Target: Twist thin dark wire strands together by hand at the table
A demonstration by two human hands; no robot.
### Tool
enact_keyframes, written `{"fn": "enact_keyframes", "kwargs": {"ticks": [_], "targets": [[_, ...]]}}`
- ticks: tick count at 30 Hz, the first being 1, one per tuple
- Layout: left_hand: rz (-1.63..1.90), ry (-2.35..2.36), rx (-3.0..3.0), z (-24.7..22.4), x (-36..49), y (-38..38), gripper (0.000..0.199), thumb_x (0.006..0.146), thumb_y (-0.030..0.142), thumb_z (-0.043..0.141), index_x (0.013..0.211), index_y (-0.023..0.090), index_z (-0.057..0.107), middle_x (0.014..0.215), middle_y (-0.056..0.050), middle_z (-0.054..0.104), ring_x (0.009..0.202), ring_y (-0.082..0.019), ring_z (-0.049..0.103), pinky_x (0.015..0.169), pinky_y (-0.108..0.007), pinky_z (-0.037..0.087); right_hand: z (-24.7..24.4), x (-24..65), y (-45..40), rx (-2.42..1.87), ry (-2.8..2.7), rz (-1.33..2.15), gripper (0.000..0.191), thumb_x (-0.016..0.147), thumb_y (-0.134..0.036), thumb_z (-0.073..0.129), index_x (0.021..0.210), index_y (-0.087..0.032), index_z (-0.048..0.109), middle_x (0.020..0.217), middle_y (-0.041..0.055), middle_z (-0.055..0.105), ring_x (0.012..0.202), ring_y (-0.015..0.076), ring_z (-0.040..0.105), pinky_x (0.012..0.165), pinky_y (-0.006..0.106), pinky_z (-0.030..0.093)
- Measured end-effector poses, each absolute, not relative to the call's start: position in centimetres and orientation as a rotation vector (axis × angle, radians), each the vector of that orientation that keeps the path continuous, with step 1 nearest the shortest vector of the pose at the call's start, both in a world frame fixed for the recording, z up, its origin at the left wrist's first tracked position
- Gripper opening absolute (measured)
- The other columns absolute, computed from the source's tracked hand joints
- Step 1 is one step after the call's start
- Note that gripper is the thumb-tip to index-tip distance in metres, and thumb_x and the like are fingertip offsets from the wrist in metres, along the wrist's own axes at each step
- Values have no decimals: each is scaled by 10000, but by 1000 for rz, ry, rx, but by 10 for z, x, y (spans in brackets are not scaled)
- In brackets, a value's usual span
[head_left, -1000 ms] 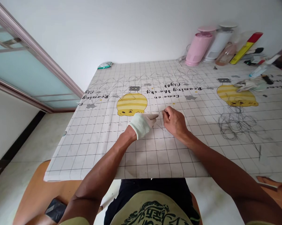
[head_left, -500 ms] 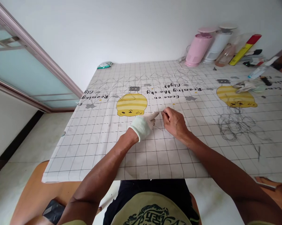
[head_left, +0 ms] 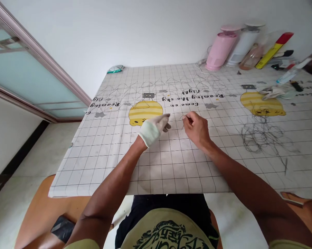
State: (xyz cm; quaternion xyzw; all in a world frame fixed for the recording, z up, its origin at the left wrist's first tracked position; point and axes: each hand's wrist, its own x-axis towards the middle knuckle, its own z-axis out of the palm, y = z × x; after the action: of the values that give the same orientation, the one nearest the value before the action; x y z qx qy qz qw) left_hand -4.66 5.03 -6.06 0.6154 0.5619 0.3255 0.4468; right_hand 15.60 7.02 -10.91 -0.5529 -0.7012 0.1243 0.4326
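Note:
My left hand (head_left: 156, 128), in a white glove with darker fingertips, is over the table beside a printed yellow striped bear. Its fingers point right and are bent towards one another; whether they hold anything does not show. My bare right hand (head_left: 196, 128) is closed in a pinch, with what looks like a thin thread at the fingertips, too fine to make out. A gap separates the two hands. To the right lies a tangled heap of dark thread (head_left: 261, 136). Thin looped strands (head_left: 171, 81) lie in a row across the back of the cloth.
A gridded cloth (head_left: 168, 173) covers the table. At the back right stand a pink cylinder (head_left: 221, 52), a white one (head_left: 242, 46), a bottle (head_left: 251, 57) and a yellow-red box (head_left: 275, 50). A glove (head_left: 276, 92) lies at right; a green-white packet (head_left: 115, 69) sits back left.
My hands have moved apart: the gloved left one went left, and the right one slightly right and away from me. The left index finger no longer points out straight beside the right fingertips.

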Motion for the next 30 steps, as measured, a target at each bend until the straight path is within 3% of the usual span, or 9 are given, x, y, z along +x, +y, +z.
{"fn": "enact_keyframes", "kwargs": {"ticks": [3,6,9,13,16,18,20,26,30], "targets": [[942,1378,1370,-54,-48,48,431,1039,482,465,1222,190,724,1043,-75,798,858,-184,747,882,-297,557,-108,162,75,-1406,-1639,295,274,971,-322,560,732,-246,451,577,-35,517,509,133,440,560,311,374],[859,1377,1433,-60,-37,44,388,990,532,562,1056,212,771,1011,-51,797,877,-193,744,866,-294,557,-108,164,76,-1414,-1595,260,262,970,-328,553,737,-248,464,585,-30,532,523,141,452,568,315,390],[792,1394,1439,-73,-21,42,286,913,438,685,1072,228,798,993,-37,799,914,-199,730,852,-285,555,-108,163,74,-1402,-1579,246,256,970,-318,548,739,-249,463,591,-27,543,533,146,467,578,321,403],[833,1393,1240,-83,-13,46,312,917,282,623,1168,194,787,1013,-51,801,806,-154,705,811,-282,572,-109,164,72,-1426,-1676,288,218,963,-307,568,765,-246,501,610,-19,576,538,153,502,578,326,416],[820,1435,1255,-84,-21,51,313,927,273,593,1159,194,788,948,-34,797,758,-135,681,791,-264,565,-112,169,73,-1361,-1856,310,89,967,-311,600,986,-227,622,864,55,718,743,213,658,669,357,498],[800,1470,1302,-85,-27,53,315,928,288,598,1161,198,790,919,-25,793,751,-131,675,797,-255,556,-113,171,73,-1253,-1965,287,195,983,-284,595,1161,-220,644,1062,106,738,954,261,694,802,405,535],[776,1490,1353,-86,-30,54,311,929,303,600,1150,206,796,903,-16,793,749,-134,677,800,-255,554,-114,173,74,-1162,-2065,264,241,1009,-250,563,1228,-229,662,1105,115,737,1037,280,680,899,446,529],[803,1510,1458,-87,-32,53,221,902,293,625,1010,276,817,930,17,806,1029,-187,721,944,-274,533,-119,171,69,-1049,-2135,327,286,1063,-276,494,1158,-263,763,958,79,757,896,255,684,821,426,554],[866,1415,1373,-84,-36,53,257,955,395,608,1045,247,798,993,-28,799,994,-188,731,922,-286,559,-118,166,61,-1070,-1974,415,285,1056,-337,523,1175,-272,774,923,56,774,854,236,719,803,412,585]]}}
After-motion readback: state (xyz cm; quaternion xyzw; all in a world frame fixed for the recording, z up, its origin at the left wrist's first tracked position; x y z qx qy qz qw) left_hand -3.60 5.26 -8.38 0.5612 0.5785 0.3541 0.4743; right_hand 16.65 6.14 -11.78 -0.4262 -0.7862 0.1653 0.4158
